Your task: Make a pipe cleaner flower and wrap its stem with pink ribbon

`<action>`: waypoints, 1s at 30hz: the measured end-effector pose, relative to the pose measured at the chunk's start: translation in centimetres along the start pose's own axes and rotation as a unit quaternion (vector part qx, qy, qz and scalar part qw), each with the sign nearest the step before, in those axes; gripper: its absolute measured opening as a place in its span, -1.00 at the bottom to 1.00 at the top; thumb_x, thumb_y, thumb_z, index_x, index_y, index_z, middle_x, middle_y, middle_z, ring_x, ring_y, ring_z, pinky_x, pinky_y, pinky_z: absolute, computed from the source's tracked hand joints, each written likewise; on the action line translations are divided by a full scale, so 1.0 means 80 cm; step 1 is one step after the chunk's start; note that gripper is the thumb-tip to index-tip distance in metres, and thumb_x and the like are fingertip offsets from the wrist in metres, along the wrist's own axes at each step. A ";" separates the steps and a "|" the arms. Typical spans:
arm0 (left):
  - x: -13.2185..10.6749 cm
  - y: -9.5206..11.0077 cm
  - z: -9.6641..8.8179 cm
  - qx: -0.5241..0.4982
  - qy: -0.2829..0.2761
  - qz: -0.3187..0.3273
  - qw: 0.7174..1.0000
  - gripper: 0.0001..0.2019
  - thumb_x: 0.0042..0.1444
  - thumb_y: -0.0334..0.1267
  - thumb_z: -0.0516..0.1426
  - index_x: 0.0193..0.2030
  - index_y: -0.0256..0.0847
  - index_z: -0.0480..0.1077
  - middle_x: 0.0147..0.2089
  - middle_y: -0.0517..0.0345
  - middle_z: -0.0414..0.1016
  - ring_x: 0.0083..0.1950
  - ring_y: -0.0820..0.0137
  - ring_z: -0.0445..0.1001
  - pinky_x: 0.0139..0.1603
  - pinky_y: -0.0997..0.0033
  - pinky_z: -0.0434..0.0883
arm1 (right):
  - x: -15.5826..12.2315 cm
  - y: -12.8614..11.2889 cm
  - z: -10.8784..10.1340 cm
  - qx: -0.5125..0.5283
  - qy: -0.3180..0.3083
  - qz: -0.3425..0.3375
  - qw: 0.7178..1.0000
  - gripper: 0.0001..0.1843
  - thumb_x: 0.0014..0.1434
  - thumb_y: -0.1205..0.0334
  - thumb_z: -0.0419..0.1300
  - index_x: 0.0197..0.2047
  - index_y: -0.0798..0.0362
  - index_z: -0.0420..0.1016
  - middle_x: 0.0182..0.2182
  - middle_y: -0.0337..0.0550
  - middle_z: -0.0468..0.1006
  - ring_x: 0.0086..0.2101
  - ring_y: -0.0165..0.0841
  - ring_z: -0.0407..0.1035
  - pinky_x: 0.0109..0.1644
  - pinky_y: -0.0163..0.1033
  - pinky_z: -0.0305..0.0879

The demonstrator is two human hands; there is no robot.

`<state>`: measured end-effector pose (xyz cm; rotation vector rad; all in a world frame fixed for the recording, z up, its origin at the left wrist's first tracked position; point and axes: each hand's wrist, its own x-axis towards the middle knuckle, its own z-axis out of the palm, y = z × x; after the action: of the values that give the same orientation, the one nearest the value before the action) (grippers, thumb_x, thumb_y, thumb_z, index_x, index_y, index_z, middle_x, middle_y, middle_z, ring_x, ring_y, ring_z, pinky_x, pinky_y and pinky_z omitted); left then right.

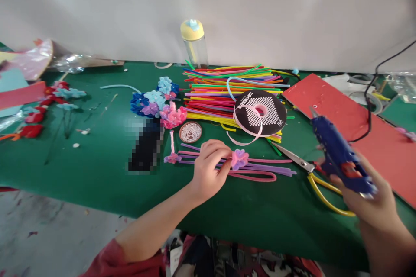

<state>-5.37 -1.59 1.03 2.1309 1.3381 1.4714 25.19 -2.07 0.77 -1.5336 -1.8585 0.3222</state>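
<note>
My left hand (211,166) pinches a pink and purple pipe cleaner flower (239,159) above the table. Under and around it lie loose pink and purple pipe cleaners (273,168). In my right hand (367,194) is a blue hot glue gun (339,151), its nozzle tilted up and to the left, with a black cord behind it. Scissors with yellow handles (325,194) lie just left of that hand, blades apart. Left of my left hand rests another small flower on a pink stem (171,158). Near it stands a round dish of white beads (190,132).
Behind my hands are a heap of coloured pipe cleaners (208,101), a black ribbon spool (276,117) and a bottle with a yellow lid (195,45). Finished flowers (156,104) and a blurred-out dark object (147,147) lie left. Red board (377,138) covers the right side.
</note>
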 end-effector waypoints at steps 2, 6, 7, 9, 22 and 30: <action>0.000 0.000 0.000 -0.005 -0.002 -0.010 1.000 -0.91 0.01 -0.49 0.12 -0.43 -0.25 0.30 -0.43 0.10 0.41 -0.31 0.37 0.40 -0.29 0.30 0.38 | 0.016 0.008 -0.007 -0.084 0.054 -0.052 0.994 -0.57 -0.05 0.24 0.14 -0.03 -0.05 0.36 -0.19 0.02 0.48 -0.26 -0.19 0.44 -0.23 -0.16 0.38; -0.001 -0.002 0.000 -0.020 -0.008 -0.037 0.999 -0.88 -0.01 -0.52 0.11 -0.46 -0.25 0.28 -0.44 0.13 0.38 -0.31 0.38 0.39 -0.30 0.34 0.38 | 0.040 0.033 -0.019 -0.287 0.086 -0.021 0.954 -0.60 0.05 0.18 0.05 -0.05 0.13 0.40 -0.20 0.14 0.50 -0.17 -0.09 0.40 -0.11 -0.09 0.32; -0.001 -0.003 0.000 -0.023 -0.008 -0.044 0.999 -0.88 -0.01 -0.52 0.11 -0.46 -0.25 0.28 -0.44 0.13 0.38 -0.31 0.38 0.39 -0.30 0.34 0.38 | 0.042 0.040 -0.020 -0.313 0.075 -0.004 0.947 -0.59 0.08 0.15 0.03 -0.04 0.16 0.40 -0.18 0.16 0.49 -0.14 -0.07 0.37 -0.07 -0.07 0.29; -0.002 -0.004 0.000 -0.029 -0.006 -0.055 0.998 -0.88 -0.02 -0.53 0.11 -0.45 -0.24 0.29 -0.43 0.13 0.37 -0.31 0.38 0.38 -0.31 0.34 0.38 | 0.042 0.054 -0.021 -0.352 0.049 0.032 0.934 -0.56 0.13 0.11 -0.03 -0.03 0.20 0.40 -0.16 0.19 0.48 -0.10 -0.05 0.33 -0.05 -0.05 0.25; -0.006 0.001 -0.001 -0.062 -0.014 -0.074 0.995 -0.87 -0.01 -0.52 0.08 -0.46 -0.23 0.28 -0.41 0.12 0.37 -0.32 0.39 0.38 -0.29 0.33 0.41 | 0.042 0.031 -0.016 -0.421 -0.066 0.192 0.884 -0.46 0.13 -0.02 -0.08 0.02 0.20 0.35 0.10 0.29 0.24 -0.02 0.26 0.12 -0.31 0.16 0.23; -0.006 0.005 -0.002 -0.059 -0.035 -0.037 0.997 -0.89 -0.01 -0.51 0.08 -0.43 -0.23 0.26 -0.41 0.13 0.39 -0.36 0.43 0.38 -0.36 0.45 0.38 | 0.075 -0.093 0.007 -0.232 -0.099 -0.268 0.930 -0.70 0.17 0.20 0.04 -0.04 0.10 0.39 -0.03 0.06 0.38 -0.05 -0.13 0.23 0.00 -0.01 0.21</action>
<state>-5.35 -2.24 1.08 2.0178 1.2600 1.3978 18.79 1.70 6.88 -1.2272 -2.5544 -0.2457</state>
